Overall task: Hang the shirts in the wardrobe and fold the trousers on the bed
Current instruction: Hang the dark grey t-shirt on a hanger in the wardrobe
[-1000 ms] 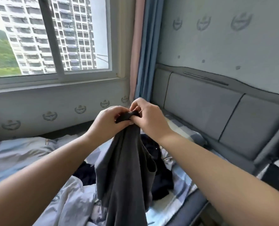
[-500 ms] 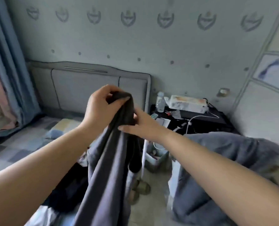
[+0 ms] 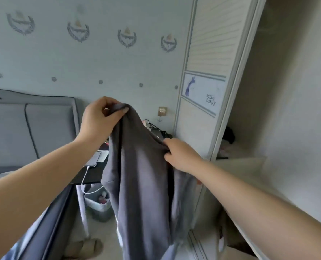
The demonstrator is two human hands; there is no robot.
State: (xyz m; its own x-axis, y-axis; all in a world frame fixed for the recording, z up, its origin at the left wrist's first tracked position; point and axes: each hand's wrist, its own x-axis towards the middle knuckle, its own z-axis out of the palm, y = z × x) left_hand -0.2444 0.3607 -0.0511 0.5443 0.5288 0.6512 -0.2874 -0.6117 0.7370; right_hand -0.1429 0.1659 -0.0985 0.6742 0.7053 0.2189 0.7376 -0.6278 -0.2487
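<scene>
A dark grey shirt (image 3: 142, 177) hangs in front of me, held up by both hands. My left hand (image 3: 97, 121) pinches its top edge at the highest point. My right hand (image 3: 182, 154) grips the fabric lower and to the right, so the top edge slopes down between them. The wardrobe (image 3: 208, 53) stands to the right, with its sliding door pushed left and its inside (image 3: 287, 109) open. A strip of the bed (image 3: 43, 228) shows at the lower left. No hanger is visible.
The grey padded headboard (image 3: 30, 128) is at the left. A black bedside table (image 3: 92, 173) carries a phone (image 3: 94, 159) on a white cable. Under it stands a small bin (image 3: 97, 203). Slippers (image 3: 84, 248) lie on the floor. Dark items sit on a wardrobe shelf (image 3: 229, 137).
The view has swung right from the window and bed to the wardrobe. My hands, together at the shirt's top a second ago, have spread apart, the right one sliding down the fabric.
</scene>
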